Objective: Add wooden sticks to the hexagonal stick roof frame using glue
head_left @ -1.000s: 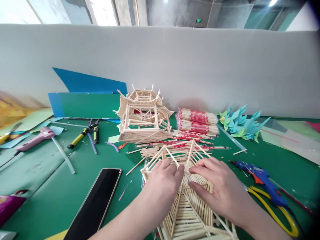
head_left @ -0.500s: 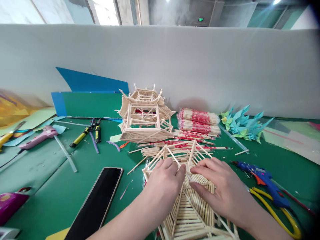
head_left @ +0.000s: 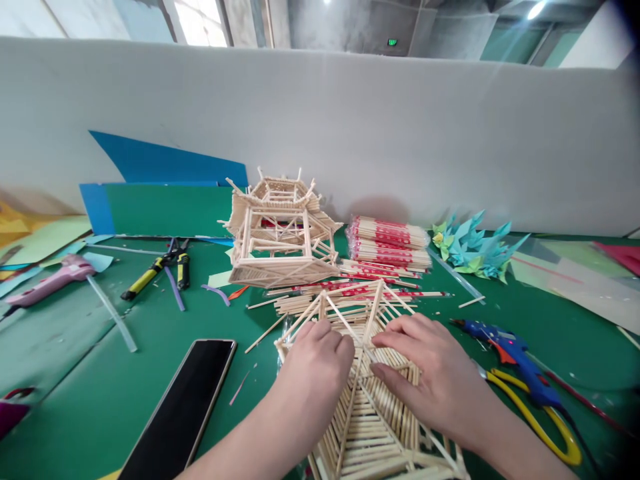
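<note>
A many-sided frame of thin wooden sticks (head_left: 370,427), with slatted panels, lies in front of me. My left hand (head_left: 320,360) rests over its left side, fingers curled down near the middle where the sticks meet. Its fingertips are hidden, so I cannot make out what they grip. Across the centre, my right hand (head_left: 425,363) reaches in from the right, thumb and forefinger apart beside the joint. Behind the frame stands a tiered pavilion model (head_left: 280,233) made of similar sticks.
Bundled sticks in red-patterned wrapping (head_left: 387,240) lie at the back. Blue folded-paper shapes (head_left: 480,247), a blue glue gun (head_left: 515,357) and yellow-handled pliers (head_left: 565,433) are rightward. To the left are a phone (head_left: 183,407), wire strippers (head_left: 155,273) and a pink glue gun (head_left: 55,280).
The view has shifted slightly, so everything sits a little further left. My left hand's forefinger has drawn back slightly from the centre joint; my right hand keeps nearly the same pose.
</note>
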Motion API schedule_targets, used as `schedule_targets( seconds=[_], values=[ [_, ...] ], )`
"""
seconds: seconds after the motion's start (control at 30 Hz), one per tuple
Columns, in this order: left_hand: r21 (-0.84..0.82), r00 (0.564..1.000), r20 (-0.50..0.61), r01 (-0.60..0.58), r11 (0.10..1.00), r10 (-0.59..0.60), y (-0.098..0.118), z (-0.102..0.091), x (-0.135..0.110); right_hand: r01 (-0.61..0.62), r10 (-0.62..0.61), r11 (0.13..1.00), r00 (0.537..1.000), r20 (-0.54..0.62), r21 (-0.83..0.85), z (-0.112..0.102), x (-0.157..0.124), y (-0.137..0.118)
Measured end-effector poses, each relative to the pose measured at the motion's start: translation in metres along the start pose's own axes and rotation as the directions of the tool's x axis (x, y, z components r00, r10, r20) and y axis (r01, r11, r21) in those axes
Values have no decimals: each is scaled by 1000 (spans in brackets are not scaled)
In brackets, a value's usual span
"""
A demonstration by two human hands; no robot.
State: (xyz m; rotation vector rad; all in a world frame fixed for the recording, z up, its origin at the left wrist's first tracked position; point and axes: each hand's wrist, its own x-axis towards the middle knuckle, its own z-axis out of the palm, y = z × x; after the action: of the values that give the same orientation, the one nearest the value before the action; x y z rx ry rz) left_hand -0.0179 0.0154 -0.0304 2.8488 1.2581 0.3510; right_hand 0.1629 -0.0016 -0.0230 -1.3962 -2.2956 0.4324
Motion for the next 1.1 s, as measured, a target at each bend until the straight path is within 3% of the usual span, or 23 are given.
schedule_targets(
  seconds=[0.53, 0.83, 1.1],
  values=[
    [205, 997, 81, -2, 979, -15, 3, -13, 2, -9, 9, 1000, 1000, -3, -26, -1, 1, -1],
    [230, 999, -41, 15, 973, -6, 0, -3, 0, -14, 14, 1000, 1000, 4, -10, 0, 0, 0],
    [212, 992, 123, 7, 977, -34, 1, -14, 2, -13, 13, 1000, 1000, 1, -12, -1, -1, 0]
  ],
)
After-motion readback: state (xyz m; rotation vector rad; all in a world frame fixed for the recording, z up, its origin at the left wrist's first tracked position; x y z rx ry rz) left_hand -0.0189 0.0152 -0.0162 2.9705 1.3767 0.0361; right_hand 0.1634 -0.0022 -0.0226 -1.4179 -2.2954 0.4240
